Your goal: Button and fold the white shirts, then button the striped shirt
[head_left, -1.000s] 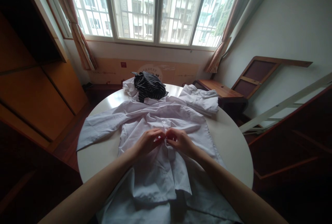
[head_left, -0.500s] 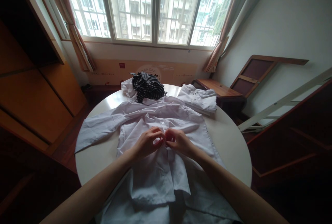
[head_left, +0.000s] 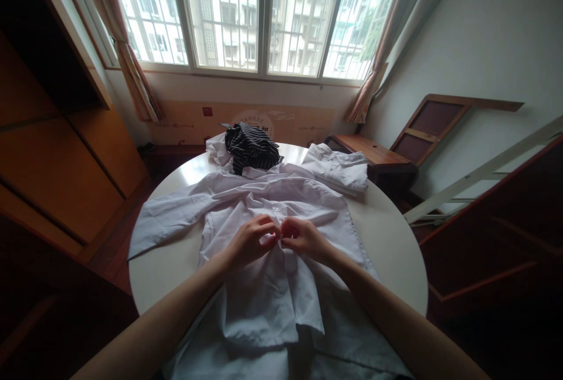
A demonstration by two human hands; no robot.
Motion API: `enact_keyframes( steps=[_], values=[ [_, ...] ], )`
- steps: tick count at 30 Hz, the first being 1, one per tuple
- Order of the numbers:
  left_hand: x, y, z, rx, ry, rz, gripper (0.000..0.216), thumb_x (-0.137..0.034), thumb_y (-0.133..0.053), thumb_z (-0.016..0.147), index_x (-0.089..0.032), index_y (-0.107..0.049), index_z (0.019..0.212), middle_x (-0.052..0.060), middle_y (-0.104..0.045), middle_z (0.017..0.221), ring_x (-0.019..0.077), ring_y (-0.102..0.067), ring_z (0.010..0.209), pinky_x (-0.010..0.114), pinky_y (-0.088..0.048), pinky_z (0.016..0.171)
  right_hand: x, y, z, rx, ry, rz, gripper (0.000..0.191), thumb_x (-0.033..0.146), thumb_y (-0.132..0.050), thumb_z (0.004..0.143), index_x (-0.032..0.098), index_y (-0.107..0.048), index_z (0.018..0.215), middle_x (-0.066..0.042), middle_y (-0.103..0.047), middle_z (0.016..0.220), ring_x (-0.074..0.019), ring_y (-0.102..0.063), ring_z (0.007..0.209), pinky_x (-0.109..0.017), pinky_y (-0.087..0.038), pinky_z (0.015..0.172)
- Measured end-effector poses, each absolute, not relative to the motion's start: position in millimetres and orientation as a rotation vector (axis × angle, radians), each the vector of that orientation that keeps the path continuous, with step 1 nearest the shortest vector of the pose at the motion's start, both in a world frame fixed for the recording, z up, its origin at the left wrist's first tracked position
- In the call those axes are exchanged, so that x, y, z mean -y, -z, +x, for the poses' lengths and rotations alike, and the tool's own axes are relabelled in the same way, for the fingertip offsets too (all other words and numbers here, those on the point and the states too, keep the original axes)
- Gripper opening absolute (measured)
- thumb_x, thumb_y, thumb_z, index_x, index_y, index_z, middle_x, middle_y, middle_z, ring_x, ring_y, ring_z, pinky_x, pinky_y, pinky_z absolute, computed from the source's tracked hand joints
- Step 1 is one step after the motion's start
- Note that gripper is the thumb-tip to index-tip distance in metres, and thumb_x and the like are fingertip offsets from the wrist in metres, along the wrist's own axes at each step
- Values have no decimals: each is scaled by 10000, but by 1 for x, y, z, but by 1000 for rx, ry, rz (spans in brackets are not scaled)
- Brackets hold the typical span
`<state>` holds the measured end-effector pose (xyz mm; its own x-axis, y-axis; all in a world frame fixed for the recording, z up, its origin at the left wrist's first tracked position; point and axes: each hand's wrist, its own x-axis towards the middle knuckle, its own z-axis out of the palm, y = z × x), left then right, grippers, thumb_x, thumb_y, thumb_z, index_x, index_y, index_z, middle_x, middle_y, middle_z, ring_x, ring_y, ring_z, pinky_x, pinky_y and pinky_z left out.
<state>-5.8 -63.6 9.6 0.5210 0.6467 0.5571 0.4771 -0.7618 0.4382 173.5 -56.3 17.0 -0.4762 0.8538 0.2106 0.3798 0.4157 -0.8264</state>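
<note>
A white button-up shirt (head_left: 259,292) lies spread front side up on the round white table (head_left: 162,286), its collar at the far end and one sleeve stretched out to the left. My left hand (head_left: 255,238) pinches the front placket near the middle of the shirt. Right beside it, my right hand (head_left: 305,240) pinches the same strip of cloth, the fingertips of both hands almost touching. A small button (head_left: 277,209) shows on the placket just beyond my fingers. Whatever lies between the fingertips is too small to make out.
A crumpled black striped garment (head_left: 253,148) and white cloth (head_left: 217,150) lie at the table's far edge. Folded white clothing (head_left: 336,169) sits at the far right. Beyond stands a wooden bench (head_left: 369,151); orange cabinets (head_left: 65,175) are on the left.
Both hands stay at the same spot on the placket, with only a slight shift of the fingers. The shirt lies as before.
</note>
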Motion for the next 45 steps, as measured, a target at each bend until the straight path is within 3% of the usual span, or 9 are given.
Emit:
enact_keyframes(
  steps=[16,24,27,33,35,39,42,45],
  values=[
    [64,-13,-7,-1074,-1083,2496,67,-162,-509,756,-178,-573,748,22,-553,773,132,-521,730,245,-431,650,58,-22,173,1925,-1152,-1026,166,264,-633,648,150,-519,687,30,-502,619,-75,-437,543,-207,-357,507],
    [71,-18,-5,-1019,-1284,2396,128,-122,-431,765,-179,-535,814,27,-547,813,123,-515,748,259,-434,686,55,-22,175,1737,-1245,-1011,225,305,-647,630,162,-495,717,34,-487,622,-77,-439,540,-212,-364,507],
    [79,-28,-4,-909,-1256,2453,78,-219,-480,775,-175,-528,819,46,-545,834,143,-506,790,276,-425,707,54,-21,174,1773,-1172,-1048,214,300,-644,630,160,-491,683,37,-474,604,-74,-420,528,-210,-354,497],
    [119,-49,13,-543,-652,2761,384,-513,-608,616,-174,-501,760,53,-558,795,181,-499,745,298,-401,675,51,-12,173,1865,-1050,-1091,176,285,-620,642,155,-502,664,41,-469,586,-78,-408,535,-212,-343,507],
    [134,-44,21,-548,-494,2827,379,-493,-600,627,-172,-492,797,52,-561,809,184,-503,731,299,-396,646,50,-9,173,1869,-1051,-1085,172,283,-616,645,155,-505,675,40,-474,593,-81,-414,546,-213,-345,517],
    [148,-27,29,-726,-377,2949,153,-271,-531,715,-166,-474,809,40,-559,806,169,-499,685,292,-384,578,51,-9,172,1862,-1063,-1088,168,273,-614,645,155,-499,680,42,-471,594,-80,-408,546,-216,-345,523],
    [147,-26,30,-785,-459,3019,36,-166,-470,729,-165,-467,766,31,-556,776,160,-493,665,290,-384,557,52,-12,171,1853,-1064,-1092,176,276,-619,640,153,-498,671,39,-471,592,-82,-410,549,-218,-343,522],
    [147,-38,29,-744,-676,3031,78,-115,-424,749,-163,-472,787,29,-571,796,151,-510,716,280,-414,612,52,-12,171,1848,-1053,-1087,182,285,-621,642,151,-502,670,35,-476,603,-84,-412,558,-218,-345,524]
  ],
)
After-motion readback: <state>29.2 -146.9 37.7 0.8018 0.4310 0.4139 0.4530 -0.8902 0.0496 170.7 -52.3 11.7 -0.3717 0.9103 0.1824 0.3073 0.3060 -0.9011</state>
